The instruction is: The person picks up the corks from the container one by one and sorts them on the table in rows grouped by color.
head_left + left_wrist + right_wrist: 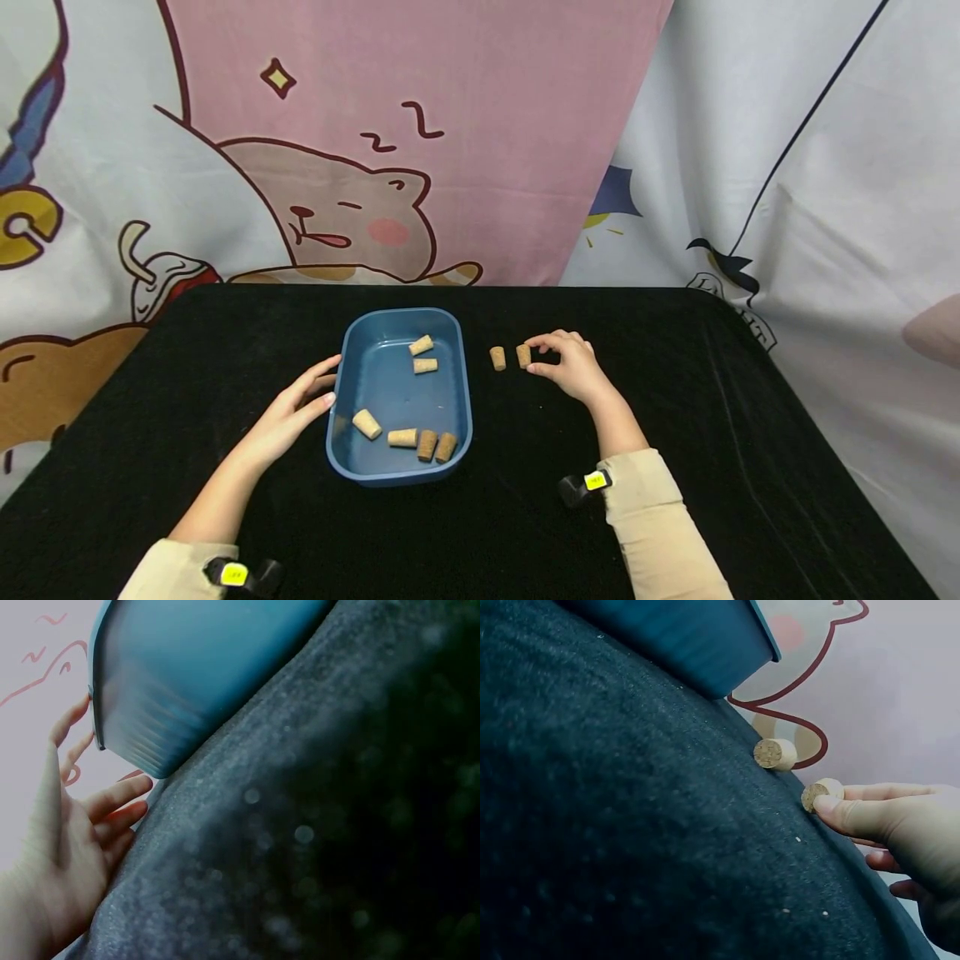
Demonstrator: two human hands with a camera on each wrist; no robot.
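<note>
A blue rectangular tub (pixel 371 375) stands on the black cloth in the head view, with several tapered corks lying inside, such as a pale cork (pixel 367 424) and a darker brown cork (pixel 427 446). My left hand (pixel 288 414) is at the tub's left side, its relaxed fingertips right at the rim. Right of the tub, my right hand (pixel 572 367) pinches a cork (pixel 523 357) between thumb and forefinger; the right wrist view shows that cork (pixel 828 789) low over the cloth. Another cork (pixel 498 358) sits between it and the tub.
Black cloth (pixel 675 400) covers the table, whose far edge runs behind the tub. Beyond it hangs a printed cartoon curtain (pixel 495 167). Part of another person's skin or a blurred pinkish shape (pixel 933 332) shows at the right edge.
</note>
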